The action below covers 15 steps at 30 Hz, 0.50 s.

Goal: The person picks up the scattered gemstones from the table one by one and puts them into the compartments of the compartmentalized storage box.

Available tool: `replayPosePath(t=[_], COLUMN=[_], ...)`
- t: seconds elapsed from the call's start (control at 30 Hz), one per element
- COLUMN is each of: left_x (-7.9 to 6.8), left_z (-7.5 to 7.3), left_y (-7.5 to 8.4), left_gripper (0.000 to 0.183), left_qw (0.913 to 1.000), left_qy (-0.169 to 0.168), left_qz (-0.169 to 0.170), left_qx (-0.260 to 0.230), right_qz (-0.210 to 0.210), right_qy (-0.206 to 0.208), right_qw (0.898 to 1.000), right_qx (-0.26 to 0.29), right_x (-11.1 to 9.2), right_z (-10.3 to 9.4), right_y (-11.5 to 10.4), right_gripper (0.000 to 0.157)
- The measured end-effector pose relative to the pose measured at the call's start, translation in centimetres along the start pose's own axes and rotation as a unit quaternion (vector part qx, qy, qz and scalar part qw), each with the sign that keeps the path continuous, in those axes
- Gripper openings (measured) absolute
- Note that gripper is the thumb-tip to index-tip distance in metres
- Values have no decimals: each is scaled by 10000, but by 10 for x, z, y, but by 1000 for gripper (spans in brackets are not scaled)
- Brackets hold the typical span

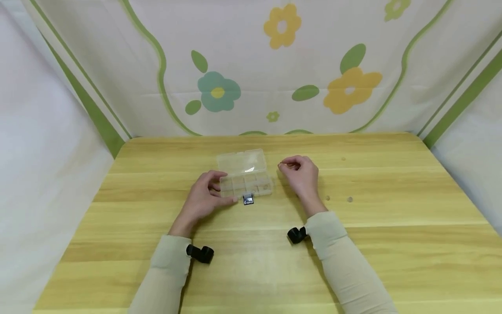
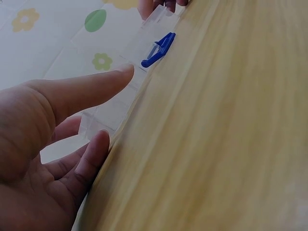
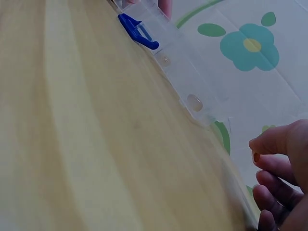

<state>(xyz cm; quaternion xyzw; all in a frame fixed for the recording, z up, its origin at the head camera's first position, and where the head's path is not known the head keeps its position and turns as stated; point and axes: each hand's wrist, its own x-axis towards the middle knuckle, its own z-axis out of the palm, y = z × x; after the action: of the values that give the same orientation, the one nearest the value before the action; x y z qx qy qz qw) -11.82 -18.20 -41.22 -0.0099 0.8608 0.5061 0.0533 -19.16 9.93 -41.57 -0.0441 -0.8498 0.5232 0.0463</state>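
A clear plastic compartment box point(image 1: 239, 186) lies on the table with its lid point(image 1: 235, 163) open toward the back. A blue latch point(image 2: 161, 50) sticks out from its front edge. My left hand point(image 1: 202, 194) grips the box's left end, thumb along the front and fingers round the side. Just right of the box, my right hand point(image 1: 301, 173) pinches a small reddish-brown piece point(image 3: 256, 157) between thumb and forefinger, mostly hidden by the fingertips. Inside the box's right compartments lie a round disc point(image 3: 195, 102) and a smaller roundish piece point(image 3: 165, 60).
On the wooden table point(image 1: 251, 270), a small greyish disc point(image 1: 350, 199) and a smaller disc point(image 1: 327, 198) lie right of my right wrist. A faint disc point(image 1: 343, 159) is farther back. A flower-printed cloth point(image 1: 251, 87) hangs behind the table.
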Motion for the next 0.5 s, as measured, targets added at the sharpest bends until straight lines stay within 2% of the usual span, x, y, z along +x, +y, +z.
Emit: replayPosePath(t=[0.5], left_x=[0], left_z=[0], left_y=[0], left_gripper=[77], left_qw=[10000], left_qy=[-13], left_qz=[-72], left_qx=[-35], right_qz=[-136], right_qy=[-160], right_qw=[9994], right_qx=[260], right_x=[-7], right_z=[10], right_y=[-5], right_gripper=[18])
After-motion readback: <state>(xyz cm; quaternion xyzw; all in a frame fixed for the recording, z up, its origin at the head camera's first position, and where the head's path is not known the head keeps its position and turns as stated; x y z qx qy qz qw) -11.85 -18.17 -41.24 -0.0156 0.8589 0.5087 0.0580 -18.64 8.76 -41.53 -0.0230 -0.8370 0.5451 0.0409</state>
